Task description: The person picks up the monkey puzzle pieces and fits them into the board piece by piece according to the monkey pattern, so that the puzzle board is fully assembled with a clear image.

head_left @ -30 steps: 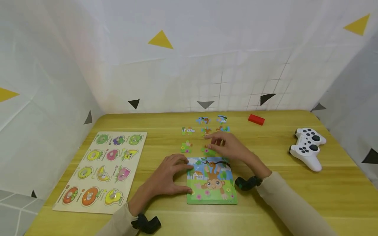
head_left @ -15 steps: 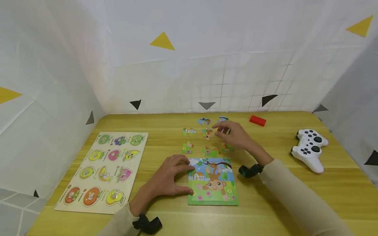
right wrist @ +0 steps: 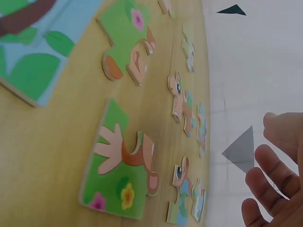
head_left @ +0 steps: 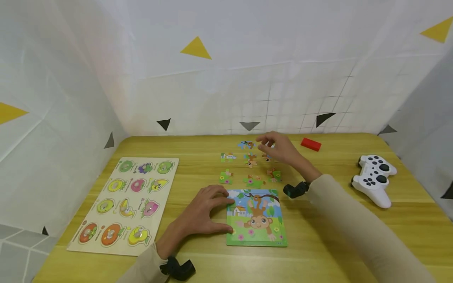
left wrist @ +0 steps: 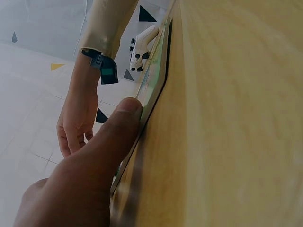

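Head view shows the left hand against the left edge of the monkey board, its fingers spread and loose, probably steadying it flat on the bench. Beyond it, the puzzle pieces lie face-up and apart, perhaps so each shows clearly. Near the far-right ones hangs the right hand, fingers loosely bent, visibly grasping nothing.

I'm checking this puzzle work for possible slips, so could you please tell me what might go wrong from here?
The right hand, holding nothing, is close to the loose pieces; if lowered carelessly, it might knock neighbouring ones askew.
The left hand touches the left edge of the monkey board, so a forward push could slide it into the pieces just beyond.
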The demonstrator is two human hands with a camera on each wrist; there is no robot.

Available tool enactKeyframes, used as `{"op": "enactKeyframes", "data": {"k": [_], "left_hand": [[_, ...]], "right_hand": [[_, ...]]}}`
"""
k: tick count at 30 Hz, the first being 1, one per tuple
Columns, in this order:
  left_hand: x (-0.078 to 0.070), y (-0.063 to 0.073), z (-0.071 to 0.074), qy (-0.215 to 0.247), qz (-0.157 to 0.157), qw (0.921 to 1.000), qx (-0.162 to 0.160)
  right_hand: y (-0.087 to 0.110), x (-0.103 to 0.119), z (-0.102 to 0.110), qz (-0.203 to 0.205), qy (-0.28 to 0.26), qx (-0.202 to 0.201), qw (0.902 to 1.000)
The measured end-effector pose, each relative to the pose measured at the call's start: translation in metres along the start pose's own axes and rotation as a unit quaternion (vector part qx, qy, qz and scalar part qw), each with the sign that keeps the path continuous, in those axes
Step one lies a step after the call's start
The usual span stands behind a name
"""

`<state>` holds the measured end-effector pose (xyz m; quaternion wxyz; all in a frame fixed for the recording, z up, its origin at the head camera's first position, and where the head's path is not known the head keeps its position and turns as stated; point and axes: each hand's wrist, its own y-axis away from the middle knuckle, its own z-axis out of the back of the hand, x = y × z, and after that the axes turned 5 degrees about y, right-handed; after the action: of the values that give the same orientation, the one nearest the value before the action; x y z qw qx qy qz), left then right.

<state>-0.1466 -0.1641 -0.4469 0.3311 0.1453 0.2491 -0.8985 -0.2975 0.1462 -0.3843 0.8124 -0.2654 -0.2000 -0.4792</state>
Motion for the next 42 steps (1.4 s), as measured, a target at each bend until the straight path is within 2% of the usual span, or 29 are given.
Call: {"op": "enactKeyframes", "data": {"k": [6,14,25,31,42], "left_hand": [[0.000,-0.001,-0.001,0.002,0.004,1.0000,0.006],[0.000,-0.001,-0.002,0.008,0.021,0.9995,0.020],[-0.001,-0.002,-0.002,0.007,0.008,0.9999,0.011],[0.000,-0.002,-0.001,0.002,0.004,1.0000,0.009],[0.001,0.000,-0.001,0.011,0.024,0.9995,0.018]], "right_hand": [[-0.011,0.000,-0.001,-0.023,0.000,0.012,0.9997],[-0.021,-0.010,-0.007,-0.037,-0.007,0.023,0.9990],[-0.034,-0.022,-0.014,-0.065,0.003,0.041,0.9970],[-0.043,-0.024,-0.019,-0.075,0.022,0.039,0.9961],[-0.056,-0.025,-0.032,-0.083,0.083,0.062,0.9912]]}}
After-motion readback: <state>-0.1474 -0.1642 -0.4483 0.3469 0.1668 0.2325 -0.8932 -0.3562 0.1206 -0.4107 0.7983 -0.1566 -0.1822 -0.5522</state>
